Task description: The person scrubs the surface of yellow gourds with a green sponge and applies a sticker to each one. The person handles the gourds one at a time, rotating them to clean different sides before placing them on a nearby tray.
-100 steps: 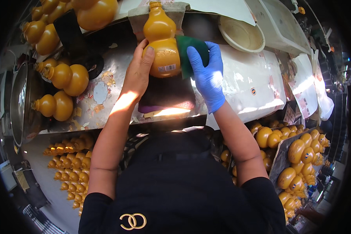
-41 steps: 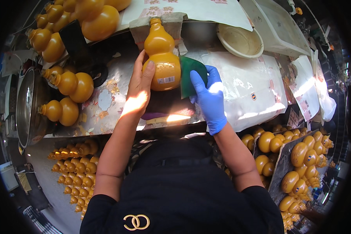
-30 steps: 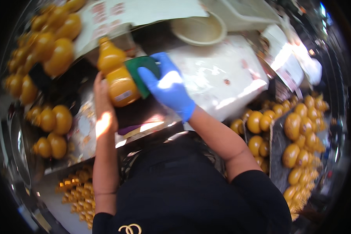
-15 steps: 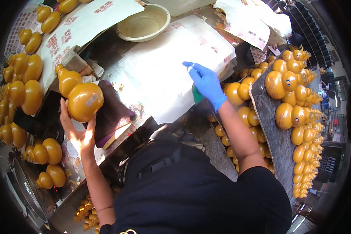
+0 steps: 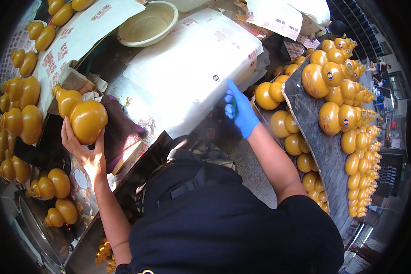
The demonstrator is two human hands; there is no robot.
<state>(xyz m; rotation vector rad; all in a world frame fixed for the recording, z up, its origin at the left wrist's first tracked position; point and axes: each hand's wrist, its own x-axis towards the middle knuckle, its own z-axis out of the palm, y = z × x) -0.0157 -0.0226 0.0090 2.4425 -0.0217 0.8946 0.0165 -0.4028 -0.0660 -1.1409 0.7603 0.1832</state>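
Observation:
My bare left hand (image 5: 84,148) grips the round base of a glossy amber gourd-shaped bottle (image 5: 90,121). The bottle leans with its narrow neck toward the far left, above a dark purple cloth (image 5: 122,125). My right hand (image 5: 243,112), in a blue glove, is at the right edge of a stack of white sheets (image 5: 178,68). Its index finger points out, while the other fingers curl around something dark green (image 5: 233,107), mostly hidden. Just beyond that fingertip, a small round blue-and-orange sticker (image 5: 216,78) shows against the top sheet.
A cream basin (image 5: 148,23) sits at the back of the bench. Several more gourd bottles (image 5: 23,86) line the left side. On the right, a dark board (image 5: 306,114) carries rows of bottles, with others below it. A printed sheet (image 5: 84,34) covers the back left.
My right hand has drawn back toward me, and its fingers have curled in more. The round sticker now shows on the sheet. The view has shifted, and my left hand still holds the bottle.

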